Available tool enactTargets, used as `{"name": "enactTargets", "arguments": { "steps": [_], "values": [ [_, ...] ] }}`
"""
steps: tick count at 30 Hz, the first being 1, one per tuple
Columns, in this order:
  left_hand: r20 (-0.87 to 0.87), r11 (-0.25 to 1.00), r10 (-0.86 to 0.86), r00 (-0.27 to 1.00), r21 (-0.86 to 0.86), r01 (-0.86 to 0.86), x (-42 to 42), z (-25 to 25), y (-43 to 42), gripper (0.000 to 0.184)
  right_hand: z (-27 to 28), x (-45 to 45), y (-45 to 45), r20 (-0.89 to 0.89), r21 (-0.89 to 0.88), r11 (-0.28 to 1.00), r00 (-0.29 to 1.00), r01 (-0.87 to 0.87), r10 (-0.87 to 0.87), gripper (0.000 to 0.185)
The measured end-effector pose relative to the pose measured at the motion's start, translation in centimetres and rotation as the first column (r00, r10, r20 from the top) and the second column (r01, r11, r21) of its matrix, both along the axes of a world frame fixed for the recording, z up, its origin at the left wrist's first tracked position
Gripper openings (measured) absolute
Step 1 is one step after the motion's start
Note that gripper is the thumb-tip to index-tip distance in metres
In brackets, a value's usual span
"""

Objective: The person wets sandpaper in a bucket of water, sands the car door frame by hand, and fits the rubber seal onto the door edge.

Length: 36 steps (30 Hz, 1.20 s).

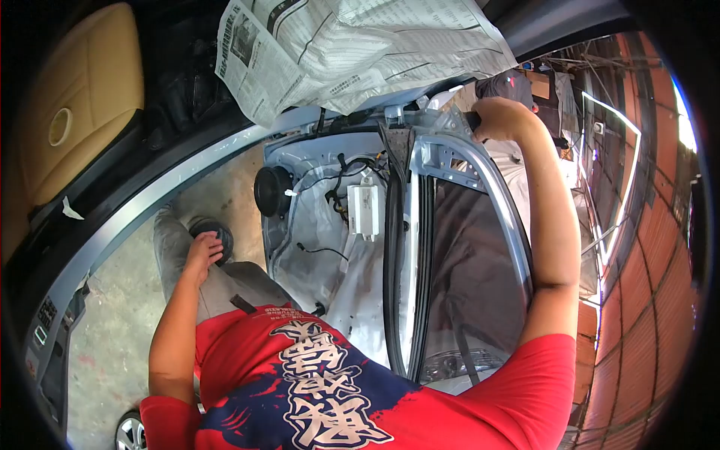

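My left hand (204, 255) hangs low by my grey trousers (172, 244), just above a dark shoe (213, 234). Its fingers are loosely apart and hold nothing that I can see. My right hand (504, 120) is raised at the top front corner of the car door's window frame (499, 180). The fingers there are closed; a dark bit shows at the fingertips, but what they grip is hidden. Beside them lies translucent film (442, 124). The stripped inner door panel (304, 217) stands in front of me with a round black speaker (272, 190), a white module (364, 210) and loose wiring.
Newspaper sheets (367, 52) cover the area past the door hinge side. A tan seat (90, 97) sits at the left behind the body sill (161, 180). Another person in dark clothing (514, 88) is beyond my right hand. A wheel (131, 433) shows at lower left.
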<state>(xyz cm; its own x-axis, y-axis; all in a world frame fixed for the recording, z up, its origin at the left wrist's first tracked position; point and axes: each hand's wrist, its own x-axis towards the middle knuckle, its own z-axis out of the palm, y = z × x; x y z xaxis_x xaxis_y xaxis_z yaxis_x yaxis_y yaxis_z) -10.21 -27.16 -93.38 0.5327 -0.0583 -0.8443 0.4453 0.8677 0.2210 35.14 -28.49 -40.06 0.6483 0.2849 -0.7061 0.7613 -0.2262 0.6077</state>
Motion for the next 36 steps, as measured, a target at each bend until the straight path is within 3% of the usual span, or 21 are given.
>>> {"name": "enactTargets", "arguments": {
  "steps": [1, 2, 9, 15, 22, 28, 31, 36],
  "values": [
    [0.007, 1.000, 0.006, 1.000, -0.006, -0.006, 0.2, -0.1, 0.0, 0.034, 0.1, 0.1, 0.1, -0.005, 0.017, 1.000, 1.000, 0.005, -0.005, 0.038],
    [0.002, 1.000, -0.007, 1.000, -0.008, 0.007, 0.3, -0.1, 0.0, 0.034, -0.3, 0.0, 0.3, 0.124, 0.068, 0.998, 0.992, -0.011, 0.003, 0.036],
    [-0.014, 0.999, -0.035, 0.999, 0.005, 0.035, 0.8, 0.3, -0.2, 0.032, 0.0, 0.9, -0.1, 0.114, 0.255, 0.966, 0.991, 0.039, -0.071, 0.037],
    [-0.017, 0.999, -0.044, 0.999, 0.025, 0.045, 1.2, 0.5, -0.2, 0.031, -2.6, 0.4, -0.7, 0.217, 0.097, 0.993, 0.975, -0.064, 0.041, 0.033],
    [-0.012, 1.000, -0.020, 1.000, 0.015, 0.020, 1.1, 0.8, -0.2, 0.032, -3.6, 0.7, -0.3, 0.208, -0.009, 0.997, 0.975, -0.076, 0.077, 0.030],
    [-0.002, 0.999, -0.044, 0.999, 0.019, 0.044, 0.9, 0.5, -0.1, 0.033, -3.9, -0.3, 0.2, 0.280, 0.053, 0.997, 0.959, -0.048, 0.031, 0.029],
    [-0.005, 1.000, -0.020, 1.000, 0.017, 0.020, 0.6, 0.5, 0.0, 0.034, -2.9, 0.1, 0.5, 0.186, -0.029, 0.999, 0.982, -0.018, 0.023, 0.033],
    [0.012, 1.000, -0.021, 1.000, 0.013, 0.020, 0.4, 0.3, 0.0, 0.034, -2.8, 0.8, -0.4, 0.209, 0.161, 0.985, 0.978, -0.060, 0.026, 0.034]
  ]
}}
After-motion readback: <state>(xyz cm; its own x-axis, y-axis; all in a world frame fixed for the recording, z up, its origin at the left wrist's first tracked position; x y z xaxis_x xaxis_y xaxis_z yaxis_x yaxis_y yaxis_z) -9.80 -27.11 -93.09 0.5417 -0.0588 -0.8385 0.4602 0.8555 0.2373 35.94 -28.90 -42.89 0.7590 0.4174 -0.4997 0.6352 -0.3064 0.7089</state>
